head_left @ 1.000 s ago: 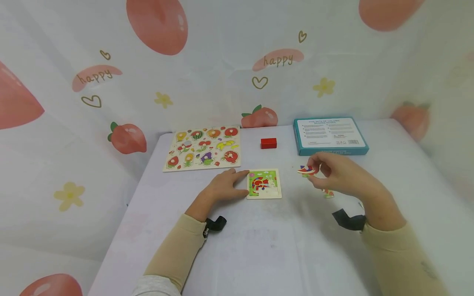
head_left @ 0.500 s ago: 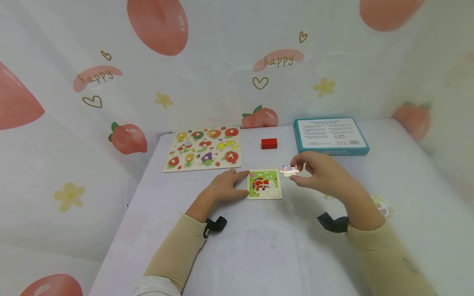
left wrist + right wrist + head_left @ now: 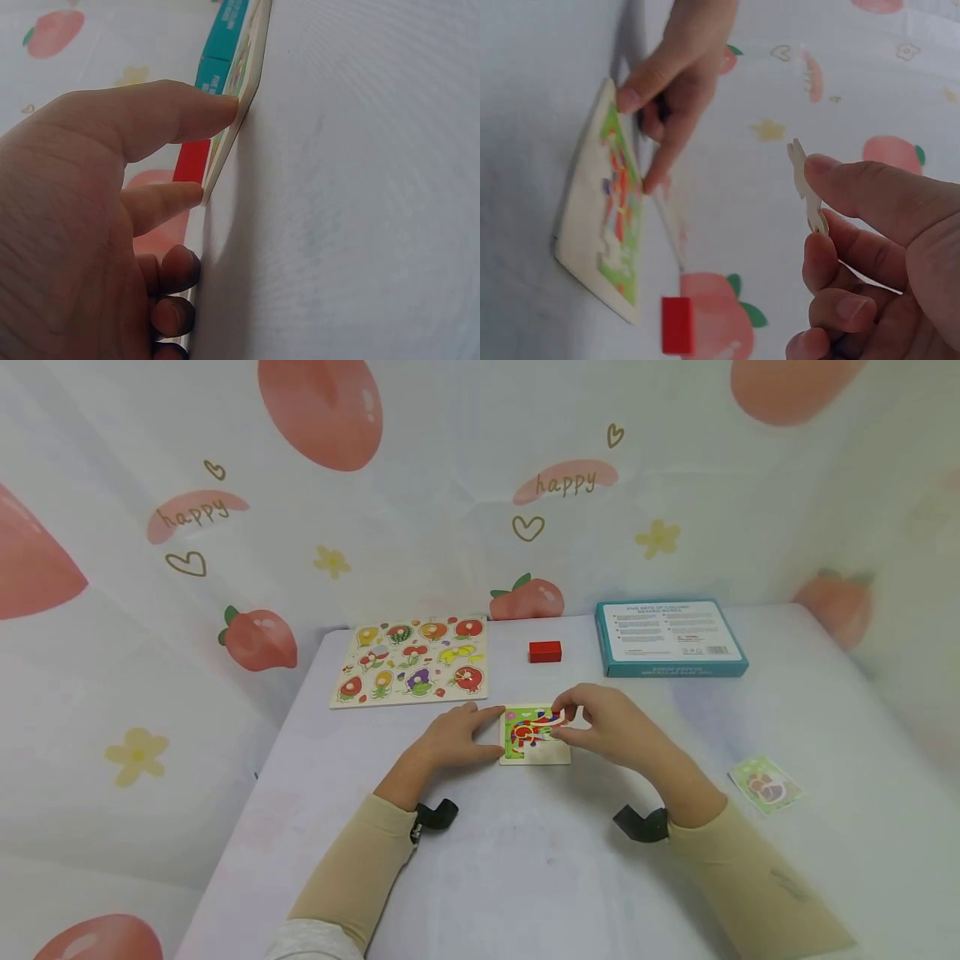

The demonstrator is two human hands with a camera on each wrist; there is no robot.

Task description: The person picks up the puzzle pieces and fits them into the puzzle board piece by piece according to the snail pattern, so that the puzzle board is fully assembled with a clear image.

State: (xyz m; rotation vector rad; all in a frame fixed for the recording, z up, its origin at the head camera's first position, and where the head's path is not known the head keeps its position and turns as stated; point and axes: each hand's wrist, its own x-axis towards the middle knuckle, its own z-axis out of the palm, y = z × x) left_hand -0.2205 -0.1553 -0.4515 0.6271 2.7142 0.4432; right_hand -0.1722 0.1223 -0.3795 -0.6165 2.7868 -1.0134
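Note:
A small square wooden jigsaw board (image 3: 534, 758) with a snail picture lies mid-table, its lower right part bare wood. At its left edge, my left hand (image 3: 453, 737) touches the frame with thumb and index fingertip, both fairly straight. In the left wrist view these fingertips (image 3: 225, 109) press on the board's rim. My right hand (image 3: 611, 722) pinches a jigsaw piece (image 3: 553, 719) between thumb and index finger, over the board's right part. The right wrist view shows this piece (image 3: 808, 187) edge-on, held apart from the board (image 3: 581, 232).
A fruit peg puzzle (image 3: 412, 662) lies at the back left. Behind the board stands a red block (image 3: 545, 652), and a teal box (image 3: 671, 639) lies at the back right. A small picture card (image 3: 767, 784) rests on the right, beyond my right forearm.
My right hand has carried the jigsaw piece leftward from the right of the board to above it. The picture card has come into view from behind the forearm. My left hand stays put.

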